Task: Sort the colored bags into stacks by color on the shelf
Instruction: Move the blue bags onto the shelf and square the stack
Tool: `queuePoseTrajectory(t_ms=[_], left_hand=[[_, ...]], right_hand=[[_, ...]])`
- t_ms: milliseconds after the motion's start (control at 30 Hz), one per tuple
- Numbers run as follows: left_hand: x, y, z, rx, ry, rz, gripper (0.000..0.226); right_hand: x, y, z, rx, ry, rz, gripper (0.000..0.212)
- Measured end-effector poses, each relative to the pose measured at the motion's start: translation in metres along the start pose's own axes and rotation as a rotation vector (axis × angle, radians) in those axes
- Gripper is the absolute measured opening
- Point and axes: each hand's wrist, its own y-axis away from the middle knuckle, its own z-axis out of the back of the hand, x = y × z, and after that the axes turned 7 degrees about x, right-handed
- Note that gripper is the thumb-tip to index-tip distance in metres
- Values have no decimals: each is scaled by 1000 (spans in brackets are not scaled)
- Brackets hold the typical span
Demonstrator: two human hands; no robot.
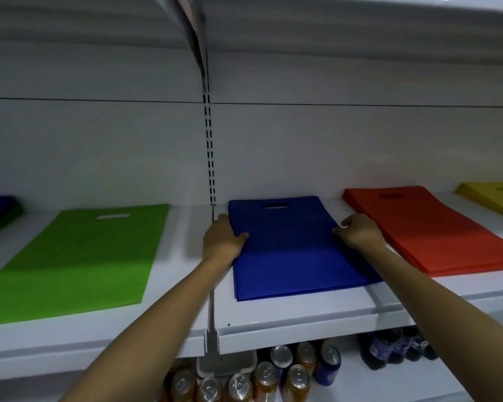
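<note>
Matt cloth over smooth painted metal.
The blue bags (296, 256), green bag (79, 256), red bags (436, 230) and yellow bags (497, 198) looked like matt, faintly textured non-woven cloth. The shelf (302, 320) and back panel (331, 146) were smooth, white-painted metal with a soft sheen. Below, the cans (266, 372) showed glossy metal tops, and the bottles (386, 351) looked like shiny dark plastic.

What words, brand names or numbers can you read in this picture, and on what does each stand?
No text here can be read.
The cans below the shelf: printing too blurred to read.
The bottles beside them: blue labels, too blurred to read.
The green bag, blue bags, red bags and yellow bags: plain, no print visible.
</note>
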Motion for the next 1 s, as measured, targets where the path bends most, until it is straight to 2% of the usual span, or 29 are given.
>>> queuePoseTrajectory(t_ms=[33,100,200,300,500,633,700,833,1000], left_hand=[[-4,0,-1,-1,-32,29,62],[-13,-1,0,11,-83,87,54],[-17,-8,-3,34,-99,141,26],[-16,-13,-6,5,-125,171,35],[-23,-9,-9,41,-337,150,31],[-25,-4,-8,59,-325,159,51],[-28,0,-3,26,-348,123,57],[-32,20,24,-88,-693,11,54],[-18,66,75,-247,-1016,-12,49]], right_hand=[[-1,-2,1,13,-12,8,25],[-5,-5,0,32,-31,15,38],[-7,-6,0,55,13,32,34],[-9,-5,-3,62,65,70,36],[-10,-8,-6,33,127,112,33],[-7,-7,-3,50,171,123,23],[0,-6,2,20,232,161,25],[18,-4,13,-57,326,331,37],[63,9,7,8,308,520,39]])
